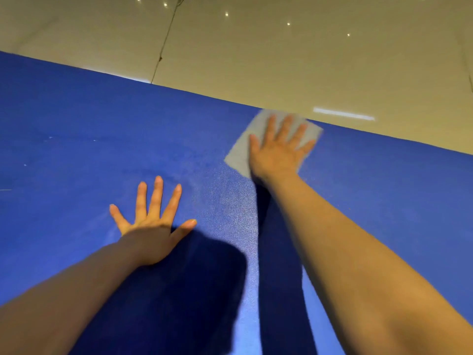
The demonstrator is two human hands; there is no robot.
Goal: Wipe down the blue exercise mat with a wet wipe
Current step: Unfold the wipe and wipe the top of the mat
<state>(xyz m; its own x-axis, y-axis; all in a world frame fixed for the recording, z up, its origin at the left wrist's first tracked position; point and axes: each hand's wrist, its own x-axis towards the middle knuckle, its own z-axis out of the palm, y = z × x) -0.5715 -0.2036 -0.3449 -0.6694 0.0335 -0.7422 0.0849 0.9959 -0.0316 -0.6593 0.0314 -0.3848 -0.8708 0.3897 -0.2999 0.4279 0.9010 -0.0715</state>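
The blue exercise mat point(89, 139) fills most of the view, its far edge running from upper left down to the right. A pale grey wet wipe point(239, 155) lies flat on the mat right at that far edge. My right hand point(279, 152) presses flat on the wipe with straight, spread fingers, covering its middle. My left hand point(151, 226) rests flat on the bare mat nearer to me, fingers spread, holding nothing. A faint sheen shows on the mat between the two hands.
Beyond the mat's far edge lies a glossy beige tiled floor point(281, 55) with a dark grout line point(163, 47) and light reflections. Dark shadows of my arms fall on the near part of the mat.
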